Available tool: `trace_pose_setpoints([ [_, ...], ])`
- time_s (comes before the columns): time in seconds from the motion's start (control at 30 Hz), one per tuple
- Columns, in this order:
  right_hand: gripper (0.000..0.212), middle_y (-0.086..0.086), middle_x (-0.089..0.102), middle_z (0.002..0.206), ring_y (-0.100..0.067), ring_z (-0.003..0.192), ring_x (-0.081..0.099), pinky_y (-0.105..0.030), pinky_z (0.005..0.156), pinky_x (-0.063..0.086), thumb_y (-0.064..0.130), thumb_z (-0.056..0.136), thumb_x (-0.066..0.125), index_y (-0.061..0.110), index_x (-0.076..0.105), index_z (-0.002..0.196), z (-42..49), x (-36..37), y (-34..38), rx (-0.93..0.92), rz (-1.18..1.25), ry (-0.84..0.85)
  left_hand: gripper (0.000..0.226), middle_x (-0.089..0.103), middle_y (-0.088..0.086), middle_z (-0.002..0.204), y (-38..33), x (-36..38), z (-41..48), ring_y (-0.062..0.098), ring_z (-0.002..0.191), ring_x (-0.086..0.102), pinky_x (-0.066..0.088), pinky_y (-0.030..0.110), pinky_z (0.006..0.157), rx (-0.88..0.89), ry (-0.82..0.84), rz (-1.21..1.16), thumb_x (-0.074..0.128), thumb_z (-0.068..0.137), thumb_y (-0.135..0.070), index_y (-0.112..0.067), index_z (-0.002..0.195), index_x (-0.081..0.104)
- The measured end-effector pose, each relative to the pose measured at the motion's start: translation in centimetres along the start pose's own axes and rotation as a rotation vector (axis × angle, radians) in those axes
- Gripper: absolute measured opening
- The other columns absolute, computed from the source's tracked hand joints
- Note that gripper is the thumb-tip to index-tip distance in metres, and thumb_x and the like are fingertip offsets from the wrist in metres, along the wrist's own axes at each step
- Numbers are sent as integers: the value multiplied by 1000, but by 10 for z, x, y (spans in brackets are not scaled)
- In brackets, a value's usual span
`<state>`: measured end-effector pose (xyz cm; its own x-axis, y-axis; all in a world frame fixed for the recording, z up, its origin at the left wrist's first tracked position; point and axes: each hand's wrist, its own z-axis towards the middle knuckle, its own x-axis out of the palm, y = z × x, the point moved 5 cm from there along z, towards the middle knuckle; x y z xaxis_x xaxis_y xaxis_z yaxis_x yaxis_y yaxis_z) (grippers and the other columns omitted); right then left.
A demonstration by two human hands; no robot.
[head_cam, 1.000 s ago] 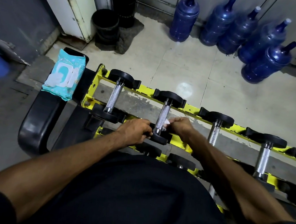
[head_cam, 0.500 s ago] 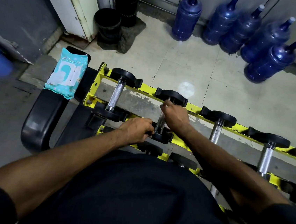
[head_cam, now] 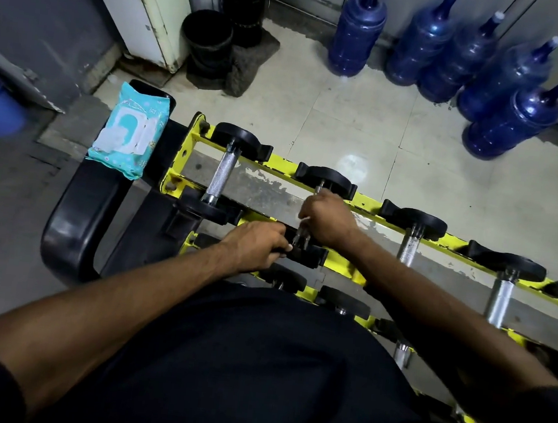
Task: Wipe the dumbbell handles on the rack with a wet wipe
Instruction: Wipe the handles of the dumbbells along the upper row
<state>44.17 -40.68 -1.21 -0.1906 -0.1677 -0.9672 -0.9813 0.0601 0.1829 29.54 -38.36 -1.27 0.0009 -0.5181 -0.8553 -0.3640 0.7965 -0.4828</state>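
1. Head view: your right hand [head_cam: 328, 218] is closed round the handle [head_cam: 301, 237] of the second dumbbell [head_cam: 326, 178], counting from the left end of the rack [head_cam: 174, 166]. The fingers are curled about the bar towards its far end.
2. You can't plainly see the wipe. It is probably inside that fist, but the picture doesn't confirm it.
3. Your left hand [head_cam: 253, 243] grips the near head [head_cam: 309, 255] of the same dumbbell at the rack's front rail, apparently to steady it.
4. The stroke turns on the handle's long axis, which runs from the rack's front rail to its back rail, straight away from you. Your right hand sits high on the bar, so the rest of the handle lies on your side of it, between your two hands. Pull along the bar towards the front rail, not across it.
5. The third handle [head_cam: 410, 247] is next to the right along the rack, and your right hand is the nearer one. The first handle [head_cam: 221, 176], by the rack's left end, is nearer your left hand.
6. The wipe pack [head_cam: 128, 137] lies just off the rack's left end.
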Motion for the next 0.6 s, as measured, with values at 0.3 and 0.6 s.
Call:
trace_pose_setpoints([
  [0.3, 17, -2, 71, 82, -14, 86, 64, -28, 75, 53, -4, 76, 69, 11, 77, 76, -58, 43, -37, 754, 742, -357, 25, 59, -6, 97, -3, -2, 0, 12, 88, 57, 37, 21, 69, -13, -2, 8, 63, 95, -31, -24, 116, 72],
  [0.6, 21, 1, 72, 78, -13, 73, 67, -31, 68, 60, 3, 66, 87, 14, 72, 76, -47, 59, -52, 955, 1036, -325, 27, 50, -11, 92, -2, -1, 2, 7, 84, 49, 36, 22, 69, -13, 29, 15, 64, 94, -30, -25, 119, 71],
])
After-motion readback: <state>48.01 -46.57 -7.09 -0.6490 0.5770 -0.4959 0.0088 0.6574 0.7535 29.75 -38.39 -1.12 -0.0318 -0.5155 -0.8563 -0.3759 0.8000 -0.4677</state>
